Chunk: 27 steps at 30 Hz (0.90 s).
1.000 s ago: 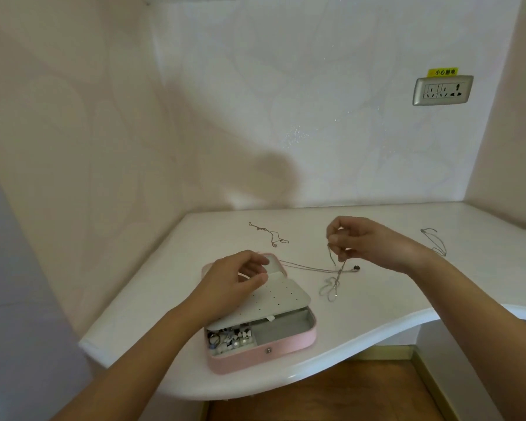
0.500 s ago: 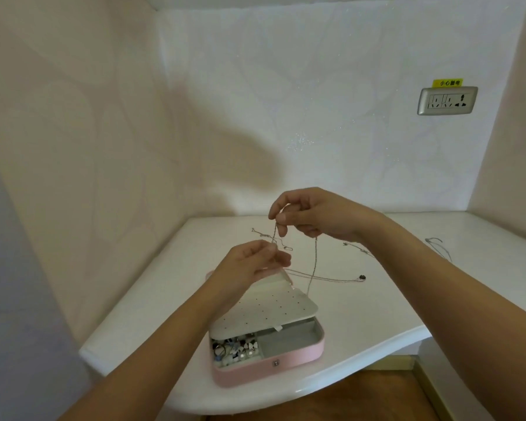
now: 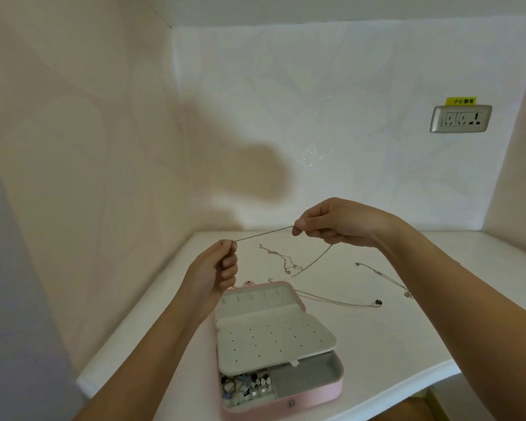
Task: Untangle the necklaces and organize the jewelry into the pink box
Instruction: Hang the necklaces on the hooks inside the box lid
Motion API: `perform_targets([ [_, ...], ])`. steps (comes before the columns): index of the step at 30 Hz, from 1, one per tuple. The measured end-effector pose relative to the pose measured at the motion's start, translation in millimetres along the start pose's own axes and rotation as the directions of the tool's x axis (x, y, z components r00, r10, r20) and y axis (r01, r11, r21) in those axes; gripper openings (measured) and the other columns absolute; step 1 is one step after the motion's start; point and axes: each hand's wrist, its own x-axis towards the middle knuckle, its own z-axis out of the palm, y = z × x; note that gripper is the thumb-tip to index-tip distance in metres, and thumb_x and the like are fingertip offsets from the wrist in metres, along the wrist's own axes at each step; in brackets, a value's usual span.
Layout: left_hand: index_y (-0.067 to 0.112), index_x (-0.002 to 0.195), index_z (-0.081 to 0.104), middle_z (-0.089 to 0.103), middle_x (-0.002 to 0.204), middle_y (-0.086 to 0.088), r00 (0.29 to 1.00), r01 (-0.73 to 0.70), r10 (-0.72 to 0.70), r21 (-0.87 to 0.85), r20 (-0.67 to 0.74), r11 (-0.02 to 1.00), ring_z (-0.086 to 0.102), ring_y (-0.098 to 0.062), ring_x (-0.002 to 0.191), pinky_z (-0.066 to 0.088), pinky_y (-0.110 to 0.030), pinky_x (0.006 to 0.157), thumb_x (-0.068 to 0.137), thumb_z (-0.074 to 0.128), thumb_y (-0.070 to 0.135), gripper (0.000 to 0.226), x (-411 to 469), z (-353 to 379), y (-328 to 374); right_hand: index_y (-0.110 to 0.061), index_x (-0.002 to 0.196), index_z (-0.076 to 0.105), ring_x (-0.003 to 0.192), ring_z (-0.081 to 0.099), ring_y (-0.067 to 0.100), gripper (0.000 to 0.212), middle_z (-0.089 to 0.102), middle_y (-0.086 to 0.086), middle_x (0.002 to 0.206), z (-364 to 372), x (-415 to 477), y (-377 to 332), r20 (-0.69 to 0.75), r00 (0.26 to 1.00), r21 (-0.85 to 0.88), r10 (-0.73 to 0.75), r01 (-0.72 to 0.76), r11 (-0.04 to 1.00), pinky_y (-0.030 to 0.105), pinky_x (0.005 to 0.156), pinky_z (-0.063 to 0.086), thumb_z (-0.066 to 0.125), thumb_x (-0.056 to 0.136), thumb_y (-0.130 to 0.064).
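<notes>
The held necklace (image 3: 264, 234) is a silver chain stretched taut in the air above the far edge of the pink box (image 3: 316, 397). Its long axis runs left to right and rises slightly toward the right. The left hand (image 3: 214, 270) pinches the left end between thumb and forefinger, with the other fingers curled. The right hand (image 3: 331, 223) pinches the chain at its higher point, fingers likewise curled. From the right hand, the remaining length slants down and to the left, ending near the box's back edge.

The pink box lies open on the white table (image 3: 407, 344), lid folded away from the person. A grey perforated panel (image 3: 274, 338) covers most of the base. Small jewelry pieces (image 3: 246, 387) fill the front-left compartment.

Three further chains lie on the table behind and right of the box: a thin chain (image 3: 278, 259), a necklace with a dark pendant (image 3: 377, 302), and another chain (image 3: 380, 275).

The table fits into a pale-walled alcove. A wall outlet (image 3: 460, 119) with a yellow label (image 3: 461, 101) sits at the upper right.
</notes>
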Motion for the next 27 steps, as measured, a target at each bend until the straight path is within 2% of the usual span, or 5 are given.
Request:
perform_targets([
  [4,0.007,0.074,0.055,0.051,0.064,-0.002,1.0,-0.031,0.031,0.089,0.002,0.996,0.053,-0.014,0.06,0.052,-0.023,0.058,0.099,0.04,0.012,0.029,3.9,-12.6,0.2,-0.01,0.086,0.072,0.057,0.048,0.007,0.014,0.063,0.0,0.072,5.7,16.8,-3.3,-0.019,0.998,0.088,-0.063,0.064,0.994,0.016,0.054,0.042,0.06,0.092,-0.014],
  [9,0.003,0.081,0.067,0.067,0.083,-0.007,0.995,-0.009,0.048,0.39,-0.091,0.921,0.063,-0.02,0.083,0.054,-0.03,0.082,0.098,0.046,0.014,0.029,4.9,-38.9,-7.3,-0.017,0.076,0.074,0.056,0.048,0.009,0.017,0.069,0.013,0.086,25.2,46.1,-16.3,-0.07,0.982,0.024,-0.173,0.175,0.984,0.017,0.053,0.043,0.065,0.089,-0.013],
  [13,0.025,0.087,0.068,0.066,0.096,0.01,0.979,0.089,0.093,0.794,-0.181,0.602,0.061,-0.013,0.093,0.045,-0.02,0.073,0.09,0.061,0.036,0.014,1.9,-55.9,-25.3,-0.014,0.083,0.074,0.056,0.048,0.01,0.012,0.068,0.006,0.079,34.3,66.9,-22.5,-0.064,0.976,-0.011,-0.209,0.209,0.978,0.017,0.052,0.042,0.065,0.09,-0.014],
  [18,0.046,0.088,0.054,0.049,0.108,0.009,0.998,0.064,-0.025,0.952,-0.059,0.298,0.047,-0.007,0.097,0.035,-0.02,0.071,0.055,0.059,0.084,0.051,-9.9,-63.1,-45.4,-0.011,0.088,0.074,0.053,0.048,0.008,0.01,0.067,-0.001,0.073,37.3,83.2,-25.3,-0.049,0.974,-0.084,-0.22,0.215,0.973,0.016,0.051,0.042,0.066,0.089,-0.016],
  [27,0.033,0.07,0.055,0.058,0.088,0.001,0.999,0.047,-0.021,0.972,-0.044,0.229,0.05,-0.007,0.071,0.031,-0.018,0.053,0.07,0.072,0.056,0.029,-9.2,-57.3,-49.1,-0.009,0.091,0.075,0.048,0.043,0.008,0.012,0.067,0.001,0.074,45.2,90.6,-29.5,-0.039,0.972,-0.203,-0.23,0.218,0.955,0.014,0.049,0.037,0.068,0.088,-0.018],
])
